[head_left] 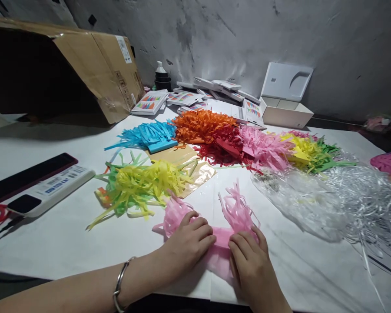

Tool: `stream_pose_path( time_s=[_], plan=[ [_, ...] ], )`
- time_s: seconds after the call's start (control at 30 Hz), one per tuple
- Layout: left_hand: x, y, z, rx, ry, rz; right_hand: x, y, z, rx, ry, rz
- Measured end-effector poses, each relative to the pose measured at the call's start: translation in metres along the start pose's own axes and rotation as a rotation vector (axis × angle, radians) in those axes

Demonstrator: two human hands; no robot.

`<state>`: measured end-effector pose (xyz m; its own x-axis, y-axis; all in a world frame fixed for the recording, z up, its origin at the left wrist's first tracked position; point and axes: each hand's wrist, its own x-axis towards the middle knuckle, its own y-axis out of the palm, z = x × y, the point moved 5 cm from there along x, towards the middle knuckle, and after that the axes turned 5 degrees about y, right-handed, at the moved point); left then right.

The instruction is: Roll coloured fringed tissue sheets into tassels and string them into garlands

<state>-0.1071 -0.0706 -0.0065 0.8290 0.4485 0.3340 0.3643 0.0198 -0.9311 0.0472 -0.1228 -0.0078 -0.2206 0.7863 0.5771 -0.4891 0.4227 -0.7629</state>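
Pink fringed tissue paper [222,238] lies near the front of the white table, its flat band between my hands and its cut strips fanning out beyond them. My left hand [190,241] has its fingers curled over the left part of the pink paper. On the right part, my right hand [250,256] grips the paper with bent fingers; its thumb is mostly hidden. Just behind my left hand sits a yellow and green tissue bundle [143,182]. Farther back are blue [153,134], orange [203,126], red [226,145] and another pink bundle [267,145].
At the left are a cardboard box [94,69], a phone [32,174] and a white device [55,189] with cables. Flat printed boxes [151,102] and an open white box [286,111] stand at the back. Silvery strings [368,200] and clear plastic [299,200] spread at the right.
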Motion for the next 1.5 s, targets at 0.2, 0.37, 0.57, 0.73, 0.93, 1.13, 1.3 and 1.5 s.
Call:
stream_pose_path(
  time_s=[0.2,0.37,0.57,0.73,0.93,1.13,1.3,1.5],
  plan=[
    [0.018,-0.02,0.012,-0.027,-0.034,-0.027,0.008,-0.022,0.019,-0.044,-0.171,-0.147],
    [0.04,-0.054,0.025,-0.194,-0.047,-0.103,0.005,-0.004,0.036,-0.117,-0.332,-0.039],
    [0.059,-0.081,0.032,-0.169,0.039,-0.197,-0.002,0.027,0.002,-0.365,-0.105,0.098],
    [0.069,-0.124,0.052,-0.022,-0.01,-0.379,-0.004,0.044,-0.023,-0.36,0.017,0.297],
    [0.06,-0.197,0.061,0.125,-0.143,-0.731,0.037,0.049,-0.066,-0.395,0.144,0.438],
    [0.059,-0.183,0.028,0.308,0.127,-0.628,0.084,0.021,-0.108,-0.432,0.307,0.384],
    [0.049,-0.087,0.012,0.304,0.21,-0.236,0.063,-0.025,-0.068,-0.377,0.262,0.068],
    [0.024,-0.029,0.001,0.219,0.16,-0.121,0.013,-0.035,-0.013,-0.173,0.064,-0.083]
  ],
)
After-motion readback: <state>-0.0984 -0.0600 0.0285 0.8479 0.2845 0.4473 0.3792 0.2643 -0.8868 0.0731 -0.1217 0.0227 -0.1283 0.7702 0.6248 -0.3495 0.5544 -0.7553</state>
